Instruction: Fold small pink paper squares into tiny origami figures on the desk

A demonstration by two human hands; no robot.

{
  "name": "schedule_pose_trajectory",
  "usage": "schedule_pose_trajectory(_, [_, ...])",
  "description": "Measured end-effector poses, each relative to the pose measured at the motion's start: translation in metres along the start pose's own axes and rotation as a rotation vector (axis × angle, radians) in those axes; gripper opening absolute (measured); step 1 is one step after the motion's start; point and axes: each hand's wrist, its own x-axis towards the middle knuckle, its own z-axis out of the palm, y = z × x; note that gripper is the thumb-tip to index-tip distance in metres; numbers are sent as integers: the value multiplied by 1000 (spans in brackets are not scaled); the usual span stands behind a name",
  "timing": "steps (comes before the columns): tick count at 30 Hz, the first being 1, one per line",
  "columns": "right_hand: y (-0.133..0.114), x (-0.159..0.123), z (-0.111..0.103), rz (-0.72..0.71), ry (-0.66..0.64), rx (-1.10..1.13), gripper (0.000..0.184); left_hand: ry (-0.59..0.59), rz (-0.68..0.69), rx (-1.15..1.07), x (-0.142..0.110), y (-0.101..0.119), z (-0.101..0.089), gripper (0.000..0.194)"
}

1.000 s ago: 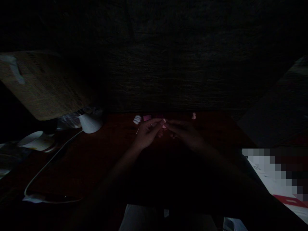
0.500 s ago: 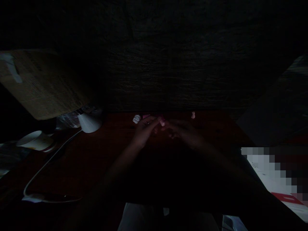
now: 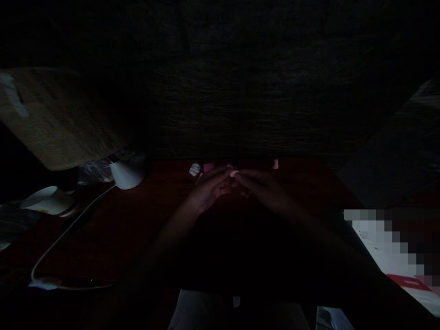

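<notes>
In dim light, my left hand and my right hand meet over the dark red-brown table. A small pale pink lump, like soft clay, is pinched between their fingertips. The fingers of both hands are curled inward, and some are lost in shadow. Just beyond my left hand lie a flat pink piece and a crumpled white wad. Farther right, past my right hand, a small pale pink shape, narrower in its middle, is near the table's back edge.
To the left are a white cone-shaped object, a white cable, a tilted white cup and a cardboard box. A dark wall rises behind the table. On the right is a white-and-red box.
My left hand has turned and its fingers have shifted, uncovering more of the flat pink piece. My right hand has closed in on the pale pink lump, which now shows between the fingertips.
</notes>
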Motion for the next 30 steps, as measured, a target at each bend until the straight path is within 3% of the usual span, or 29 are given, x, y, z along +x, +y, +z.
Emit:
schedule_pose_trajectory(13, [-1, -1, 2, 4, 3, 22, 34, -22, -88, -86, -5, 3, 5, 32])
schedule_pose_trajectory(18, [-4, -2, 4, -88, 91, 32, 26, 5, -85, -98, -6, 1, 6, 22])
schedule_pose_trajectory(30, [0, -1, 5, -127, 60, 93, 37, -45, -134, -241, -6, -4, 8, 28])
